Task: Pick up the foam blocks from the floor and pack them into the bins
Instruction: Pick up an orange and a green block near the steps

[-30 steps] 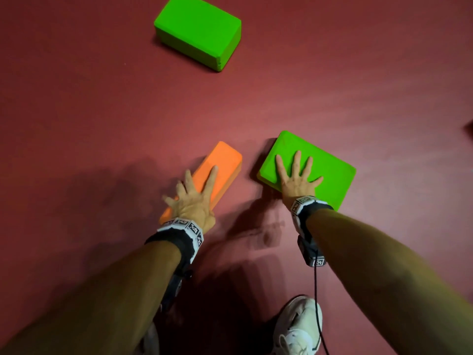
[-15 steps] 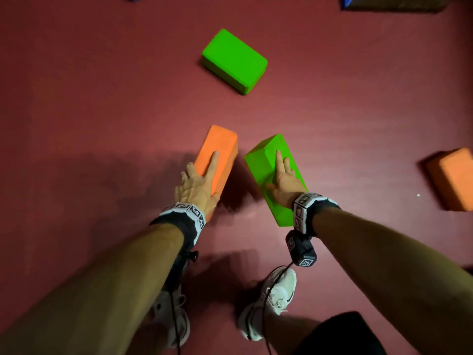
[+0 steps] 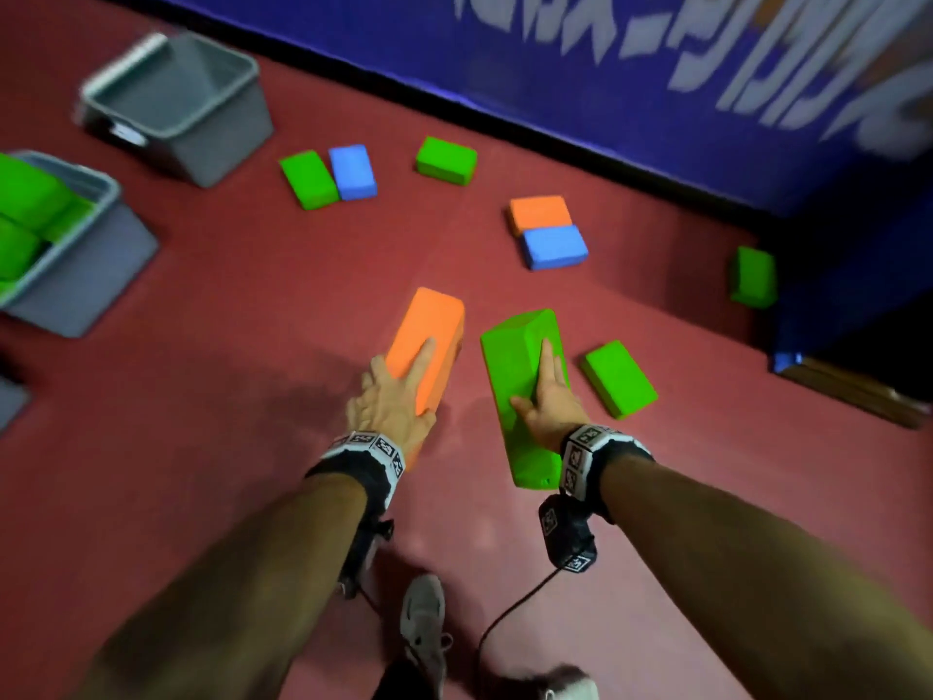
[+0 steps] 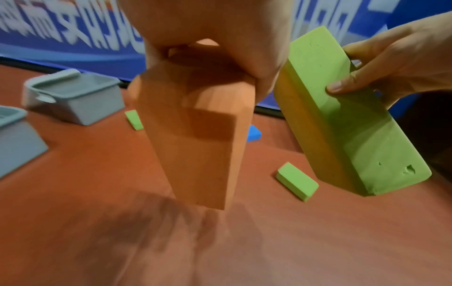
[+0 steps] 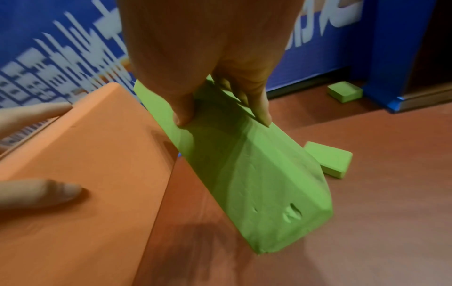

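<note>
Floor [image 3: 202, 447], centre: left hand [image 3: 391, 401] holds left block [image 3: 429, 341], right hand [image 3: 548, 406] holds right block [image 3: 520, 376] just beside it, both off the floor; loose block [image 3: 618, 378] lies just right of them. Ahead: near pair [image 3: 540, 214] touching, one behind the other; far pair [image 3: 308, 179] side by side further left; lone block [image 3: 446, 160] between the pairs; corner block [image 3: 752, 277] far right by the wall [image 3: 606, 68]. Far left: far bin [image 3: 176, 108] behind near bin [image 3: 75, 275], which has packed blocks [image 3: 25, 204] in it.

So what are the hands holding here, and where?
Left hand grips the orange block across its near end; right hand grips the green block around its middle.
</note>
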